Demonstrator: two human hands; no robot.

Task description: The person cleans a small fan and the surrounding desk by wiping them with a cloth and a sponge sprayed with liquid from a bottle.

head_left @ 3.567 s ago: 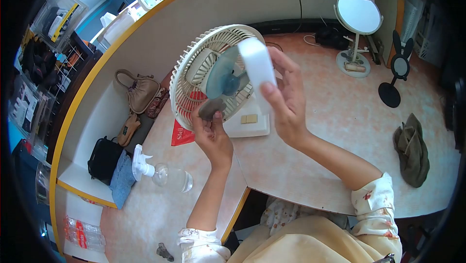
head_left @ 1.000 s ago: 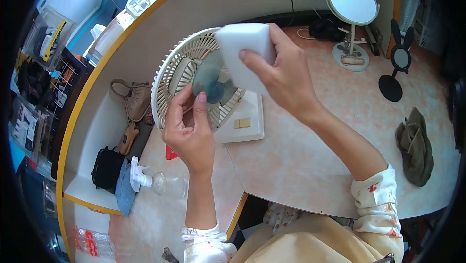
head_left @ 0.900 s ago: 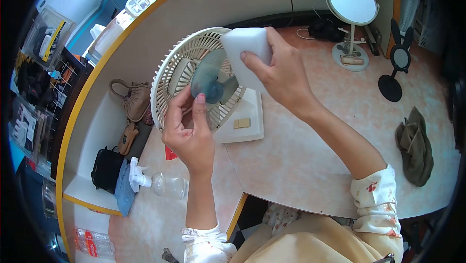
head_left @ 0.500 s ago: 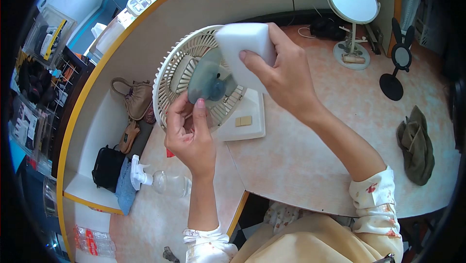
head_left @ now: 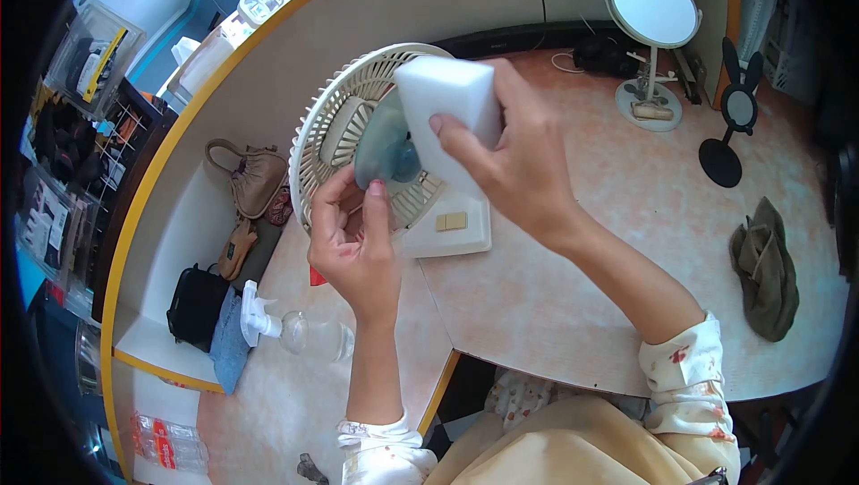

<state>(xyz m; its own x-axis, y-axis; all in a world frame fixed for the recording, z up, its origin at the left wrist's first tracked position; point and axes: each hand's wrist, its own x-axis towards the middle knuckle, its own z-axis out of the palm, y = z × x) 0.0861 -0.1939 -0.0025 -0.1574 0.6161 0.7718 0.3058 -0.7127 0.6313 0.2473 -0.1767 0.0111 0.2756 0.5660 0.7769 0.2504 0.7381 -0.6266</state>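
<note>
My right hand (head_left: 528,163) grips a white sponge block (head_left: 445,100), thumb on its near face, held up in front of the fan. Thumb and fingers of my left hand (head_left: 353,225) pinch the lower edge of a translucent blue-green fan blade (head_left: 383,140). Behind the blade stands the cream rear grille (head_left: 309,140) of a small table fan, its front uncovered. The fan's white base (head_left: 474,239), with two beige buttons (head_left: 452,221), rests on the desk. The sponge overlaps the blade's right side in this view and hides part of it.
A clear spray bottle (head_left: 313,336) lies left of my left forearm. Bags (head_left: 255,182) and a black pouch (head_left: 197,306) line the left shelf. On the right are a round mirror (head_left: 653,9), a black rabbit-shaped stand (head_left: 720,161) and a crumpled olive cloth (head_left: 765,272).
My right hand and the sponge have shifted slightly down and left, and the sponge has tilted. My left hand keeps its pinch on the blade.
</note>
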